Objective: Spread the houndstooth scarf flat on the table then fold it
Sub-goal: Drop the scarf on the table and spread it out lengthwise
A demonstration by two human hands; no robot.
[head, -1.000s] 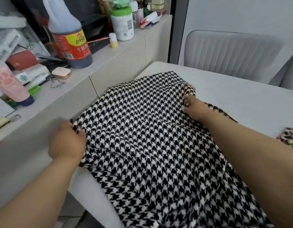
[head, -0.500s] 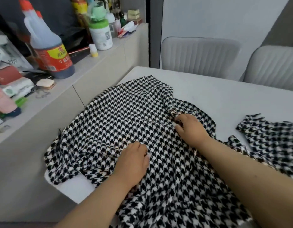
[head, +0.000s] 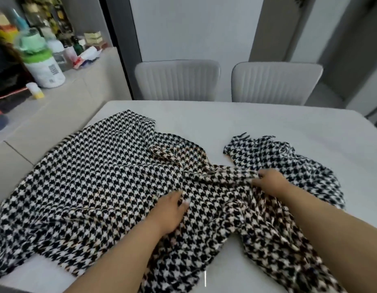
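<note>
The black-and-white houndstooth scarf (head: 94,182) lies across the white table (head: 257,123). Its left part is spread fairly flat, with its corner hanging over the table's left edge. The middle is bunched into folds, and a fringed end lies rumpled at the right. My left hand (head: 169,212) rests palm down on the scarf near the middle, fingers apart. My right hand (head: 270,181) lies on the bunched folds with its fingers curled into the cloth, pinching a ridge of it.
Two pale padded chairs (head: 177,80) (head: 276,81) stand at the table's far side. A low counter (head: 56,115) runs along the left, carrying a white jar with a green lid (head: 42,66), several bottles and small items. Bare table shows beyond the scarf.
Both hands have moved right along the scarf; the left hand left the scarf's left edge and now lies flat near the middle. The view has turned right, showing the fringed end.
</note>
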